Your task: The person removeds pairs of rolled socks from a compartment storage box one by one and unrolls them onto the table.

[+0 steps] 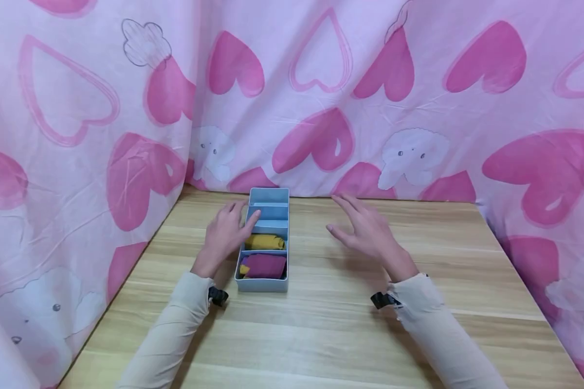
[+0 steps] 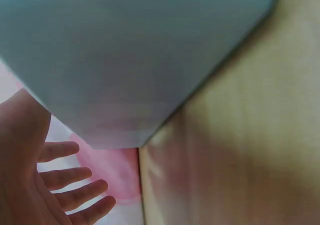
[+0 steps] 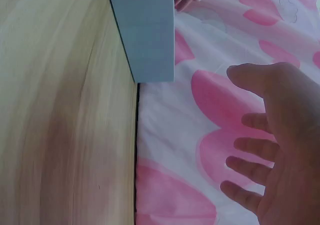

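Note:
A long grey-blue divided box point(image 1: 261, 284) stands left of the table's middle. Its front compartment holds a folded maroon cloth point(image 1: 266, 266) with bits of yellow and purple at its left end. Behind that lies a rolled mustard-yellow cloth point(image 1: 264, 242); farther back, bare blue walls and dividers show. My left hand point(image 1: 225, 229) is beside the box's left side, its thumb over the rim; whether it touches cannot be told. In the left wrist view its fingers point(image 2: 80, 197) are spread. To the right of the box, my right hand point(image 1: 367, 229) hovers above the table, fingers extended, holding nothing.
The wood-grain table point(image 1: 321, 335) reaches back to a pink curtain point(image 1: 282, 108) printed with hearts, which hangs behind it and along both sides. Each wrist wears a black strap, such as the right one point(image 1: 383, 300).

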The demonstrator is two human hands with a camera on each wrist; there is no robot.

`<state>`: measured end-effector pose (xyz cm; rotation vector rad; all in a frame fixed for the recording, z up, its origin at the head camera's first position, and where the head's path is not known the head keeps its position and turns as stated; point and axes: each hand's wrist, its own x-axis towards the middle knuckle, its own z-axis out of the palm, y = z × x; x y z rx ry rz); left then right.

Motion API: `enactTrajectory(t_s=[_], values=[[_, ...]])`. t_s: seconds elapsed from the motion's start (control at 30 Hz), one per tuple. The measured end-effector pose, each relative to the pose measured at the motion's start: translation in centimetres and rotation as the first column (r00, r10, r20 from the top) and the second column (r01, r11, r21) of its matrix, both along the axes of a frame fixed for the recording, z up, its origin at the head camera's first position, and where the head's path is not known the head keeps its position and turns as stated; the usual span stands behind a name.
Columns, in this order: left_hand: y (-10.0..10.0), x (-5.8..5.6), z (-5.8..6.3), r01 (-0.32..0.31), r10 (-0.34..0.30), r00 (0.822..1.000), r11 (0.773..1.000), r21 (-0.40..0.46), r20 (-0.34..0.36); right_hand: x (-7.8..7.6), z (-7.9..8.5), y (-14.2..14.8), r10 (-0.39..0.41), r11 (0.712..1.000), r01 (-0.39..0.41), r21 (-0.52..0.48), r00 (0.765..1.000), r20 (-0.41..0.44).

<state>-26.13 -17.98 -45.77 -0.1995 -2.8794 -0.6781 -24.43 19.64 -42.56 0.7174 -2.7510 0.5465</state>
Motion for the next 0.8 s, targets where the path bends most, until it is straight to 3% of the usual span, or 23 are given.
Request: enactTrajectory(t_s=[0.27, 0.43, 0.8], values=[[-0.9, 0.3, -2.1, -0.031, 0.020, 0.998, 0.985, 0.171, 0.063, 0.8, 0.0, -1.5, 0.031, 0.999, -0.031, -0.028, 0.999, -0.022], [-0.7, 0.5, -2.7, -0.049, 0.025, 0.995, 0.966, 0.256, 0.096, 1.2, -0.2, -2.3, 0.056, 0.998, -0.057, -0.026, 0.998, -0.028], [-0.9, 0.6, -2.8, -0.089, 0.027, 0.978, 0.950, 0.298, 0.205, 1.7, -0.3, -4.3, 0.120, 0.992, -0.122, -0.031, 0.990, -0.069]])
